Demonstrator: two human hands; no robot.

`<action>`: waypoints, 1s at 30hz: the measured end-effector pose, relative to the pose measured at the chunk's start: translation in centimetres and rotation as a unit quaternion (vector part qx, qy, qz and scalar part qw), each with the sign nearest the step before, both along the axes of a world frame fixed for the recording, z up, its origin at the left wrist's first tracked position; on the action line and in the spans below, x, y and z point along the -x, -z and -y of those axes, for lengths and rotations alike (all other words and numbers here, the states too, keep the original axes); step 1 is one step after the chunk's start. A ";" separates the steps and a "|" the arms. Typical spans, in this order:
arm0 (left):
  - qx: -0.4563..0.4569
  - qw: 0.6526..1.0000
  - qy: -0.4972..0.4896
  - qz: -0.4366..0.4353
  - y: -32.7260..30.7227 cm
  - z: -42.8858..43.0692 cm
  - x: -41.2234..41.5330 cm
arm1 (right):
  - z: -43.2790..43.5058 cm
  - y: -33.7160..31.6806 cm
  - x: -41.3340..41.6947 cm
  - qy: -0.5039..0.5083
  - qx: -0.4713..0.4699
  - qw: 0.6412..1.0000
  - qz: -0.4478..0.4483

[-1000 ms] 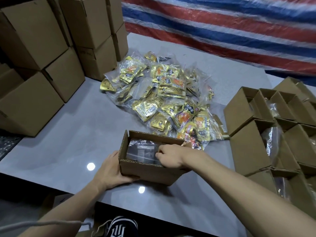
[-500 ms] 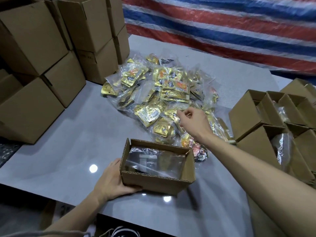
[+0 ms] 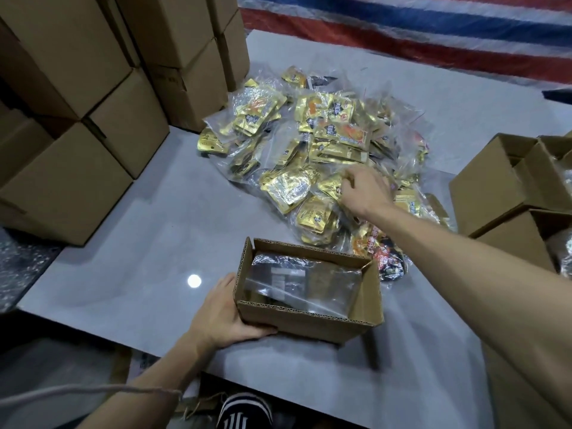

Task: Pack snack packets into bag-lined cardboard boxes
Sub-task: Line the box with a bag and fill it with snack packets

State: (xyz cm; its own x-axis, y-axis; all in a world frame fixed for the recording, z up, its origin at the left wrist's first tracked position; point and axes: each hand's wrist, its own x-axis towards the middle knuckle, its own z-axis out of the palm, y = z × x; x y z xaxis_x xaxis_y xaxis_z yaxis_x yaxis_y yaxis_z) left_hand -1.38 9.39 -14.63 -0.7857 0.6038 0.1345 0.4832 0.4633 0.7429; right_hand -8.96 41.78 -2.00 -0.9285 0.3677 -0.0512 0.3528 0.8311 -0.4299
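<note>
A small open cardboard box (image 3: pixel 309 325) stands on the grey table near the front edge, lined with a clear plastic bag (image 3: pixel 305 284). My left hand (image 3: pixel 220 317) grips its near left corner, thumb along the front wall. Behind the box lies a heap of gold snack packets (image 3: pixel 306 144) in clear bags. My right hand (image 3: pixel 368 193) reaches over the box into the near side of the heap, its fingers curled down onto a gold packet (image 3: pixel 332 185).
Closed cardboard boxes (image 3: pixel 77 119) are stacked along the table's left and back left. Several open bag-lined boxes (image 3: pixel 492 184) stand at the right. The grey tabletop (image 3: pixel 139 243) is glossy. A striped tarp (image 3: pixel 433 32) hangs behind.
My right hand left the inside of the box and moved forward into the packet heap, then a little to the left. My left hand stayed on the box corner.
</note>
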 end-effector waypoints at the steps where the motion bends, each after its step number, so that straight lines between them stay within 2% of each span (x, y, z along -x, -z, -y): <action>1: 0.001 1.000 -0.001 0.001 0.0 0.0 0.0 | -0.1 -0.2 -0.2 0.002 -0.019 0.999 -0.029; 5: 0.020 1.000 0.017 0.008 0.4 0.0 0.3 | -0.5 -0.8 -1.3 0.016 0.010 0.994 -0.110; 7: 0.033 0.999 0.018 0.004 0.7 0.0 0.3 | -0.6 -0.9 -2.2 0.002 0.016 0.992 -0.121; 9: 0.043 0.999 0.025 -0.007 0.9 0.1 0.3 | -0.6 -0.6 -3.3 -0.008 0.045 0.995 -0.088; 13: 0.036 0.999 0.020 -0.014 0.7 0.1 0.1 | -1.2 0.7 -5.1 -0.054 0.131 0.989 0.049; 16: 0.032 0.999 0.013 -0.013 0.8 0.1 0.0 | -1.7 1.5 -5.5 -0.075 0.072 0.988 0.118; 19: 0.034 0.999 0.014 -0.014 0.9 0.1 0.0 | -1.9 2.1 -5.5 -0.041 -0.021 0.995 0.093; 22: 0.034 0.999 0.011 -0.006 0.9 0.1 0.0 | -1.4 2.3 -4.9 -0.032 -0.048 0.993 0.100; 24: 0.038 0.999 0.005 -0.004 1.0 0.2 0.0 | -0.9 2.1 -4.5 -0.032 -0.039 0.993 0.107; 27: 0.036 0.999 -0.001 0.000 1.0 0.2 0.0 | -0.3 1.9 -4.2 -0.002 0.022 0.998 0.067; 30: 0.034 0.999 0.003 0.001 0.9 0.1 0.0 | -0.1 1.8 -4.0 0.022 -0.012 0.996 0.082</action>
